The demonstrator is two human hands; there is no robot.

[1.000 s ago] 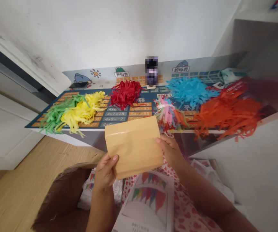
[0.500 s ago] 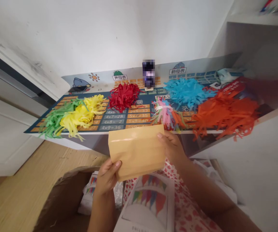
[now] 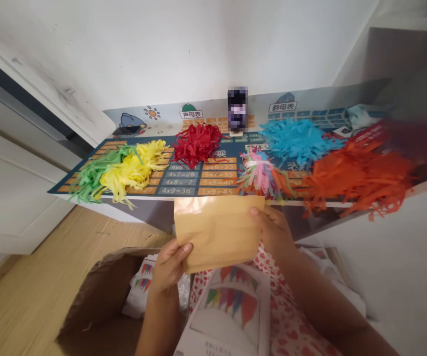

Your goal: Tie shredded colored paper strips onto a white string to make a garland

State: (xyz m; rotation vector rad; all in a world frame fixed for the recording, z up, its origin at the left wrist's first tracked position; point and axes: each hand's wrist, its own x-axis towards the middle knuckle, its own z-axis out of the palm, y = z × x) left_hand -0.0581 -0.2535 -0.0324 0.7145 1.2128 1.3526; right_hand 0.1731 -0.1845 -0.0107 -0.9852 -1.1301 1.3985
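We hold one brown paper envelope (image 3: 220, 232) with both hands, in the air just before the near edge of the tabletop (image 3: 157, 198). Our left hand (image 3: 170, 264) has its grip clamped on the near left part of the envelope, with the thumb lying on the upper face. Our right hand (image 3: 274, 227) has its grip clamped on the right edge, close to the far corner, and there also the thumb presses on the upper face.

Below the envelope, at the near side, we have a white packet (image 3: 231, 306) printed with coloured flags, and it lies over a cloth with red hearts (image 3: 291, 321). To the left, on the wooden floor (image 3: 50, 257), stands an open cardboard box (image 3: 94, 287), with further printed packets (image 3: 139, 289) inside.

On the tabletop we see bunches of paper strips. From left to right they are green (image 3: 98, 170), yellow (image 3: 135, 165) touching the green, dark red (image 3: 199, 143), a tied bundle of many colours (image 3: 260, 173), blue (image 3: 300, 141) and orange (image 3: 361, 180). At the far side, near the middle, stands a dark upright object (image 3: 237, 111); it is blurred into squares, so we cannot say surely what it is.
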